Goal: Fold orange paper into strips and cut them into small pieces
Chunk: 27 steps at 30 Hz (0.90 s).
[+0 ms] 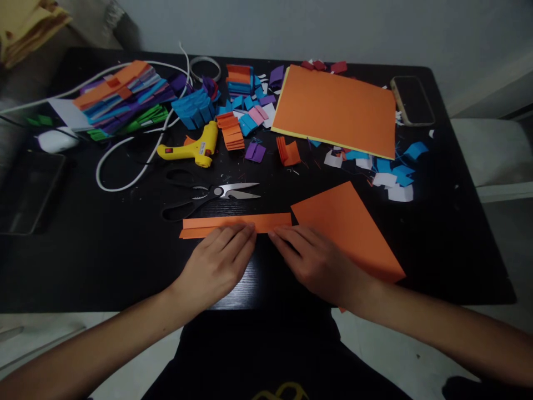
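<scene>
A narrow folded strip of orange paper (266, 221) lies across the black table near its front edge, its left end slightly spread apart. My left hand (222, 258) is closed, its fingertips together on the strip's lower edge around the middle. My right hand (310, 255) is closed too, thumb and fingers pinching the same edge near the right end. Under my right hand and wrist lies a larger orange sheet (347, 219), set at an angle. Black-handled scissors (218, 191) rest just beyond the strip, blades open and pointing right.
Behind the scissors lies a yellow glue gun (191, 149). Folded coloured paper bundles (125, 97) and a white cable (98, 172) are at the left. Further right are a stack of orange sheets (337, 108), scattered paper pieces (385, 179) and a phone (412, 100).
</scene>
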Available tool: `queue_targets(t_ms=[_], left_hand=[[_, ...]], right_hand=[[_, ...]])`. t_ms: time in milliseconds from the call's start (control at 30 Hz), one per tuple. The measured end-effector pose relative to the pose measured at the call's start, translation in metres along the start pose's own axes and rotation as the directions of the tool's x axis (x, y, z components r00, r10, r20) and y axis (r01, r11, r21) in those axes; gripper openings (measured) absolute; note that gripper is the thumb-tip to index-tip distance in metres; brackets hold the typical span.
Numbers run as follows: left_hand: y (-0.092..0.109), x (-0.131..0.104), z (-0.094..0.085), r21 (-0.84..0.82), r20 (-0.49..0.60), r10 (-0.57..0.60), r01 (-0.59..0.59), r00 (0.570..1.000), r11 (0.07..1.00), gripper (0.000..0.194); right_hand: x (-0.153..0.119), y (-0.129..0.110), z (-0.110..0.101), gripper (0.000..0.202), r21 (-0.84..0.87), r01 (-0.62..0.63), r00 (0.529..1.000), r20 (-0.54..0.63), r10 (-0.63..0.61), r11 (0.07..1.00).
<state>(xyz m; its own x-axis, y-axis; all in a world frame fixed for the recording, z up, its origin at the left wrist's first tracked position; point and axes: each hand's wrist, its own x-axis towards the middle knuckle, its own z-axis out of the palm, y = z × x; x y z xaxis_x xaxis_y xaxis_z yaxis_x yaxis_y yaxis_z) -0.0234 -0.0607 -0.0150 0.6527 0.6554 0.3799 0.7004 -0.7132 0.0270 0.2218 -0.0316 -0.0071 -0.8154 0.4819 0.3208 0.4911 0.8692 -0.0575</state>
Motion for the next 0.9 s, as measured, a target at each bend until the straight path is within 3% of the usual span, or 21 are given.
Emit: queue_targets(t_ms=[167, 367, 600, 900], left_hand=[[0.000, 0.000, 0.000, -0.005, 0.001, 0.007, -0.007, 1.000, 1.000, 0.026], [0.001, 0.000, 0.000, -0.010, 0.014, -0.006, 0.006, 1.000, 1.000, 0.027], [0.002, -0.001, 0.001, -0.021, 0.021, -0.023, 0.024, 1.000, 0.999, 0.029], [0.003, 0.001, 0.001, 0.008, 0.044, -0.019, 0.019, 0.999, 1.000, 0.033]], right_hand=[[0.000, -0.004, 0.002, 0.028, 0.012, -0.047, 0.999, 0.019, 0.047, 0.999], [0.005, -0.006, 0.006, 0.040, -0.017, -0.078, 0.993, 0.088, 0.079, 0.997], [0.000, -0.002, 0.004, 0.033, -0.077, -0.170, 0.985, 0.031, 0.173, 0.982], [-0.005, -0.002, 0.003, 0.033, -0.078, -0.185, 0.982, 0.016, 0.186, 0.980]])
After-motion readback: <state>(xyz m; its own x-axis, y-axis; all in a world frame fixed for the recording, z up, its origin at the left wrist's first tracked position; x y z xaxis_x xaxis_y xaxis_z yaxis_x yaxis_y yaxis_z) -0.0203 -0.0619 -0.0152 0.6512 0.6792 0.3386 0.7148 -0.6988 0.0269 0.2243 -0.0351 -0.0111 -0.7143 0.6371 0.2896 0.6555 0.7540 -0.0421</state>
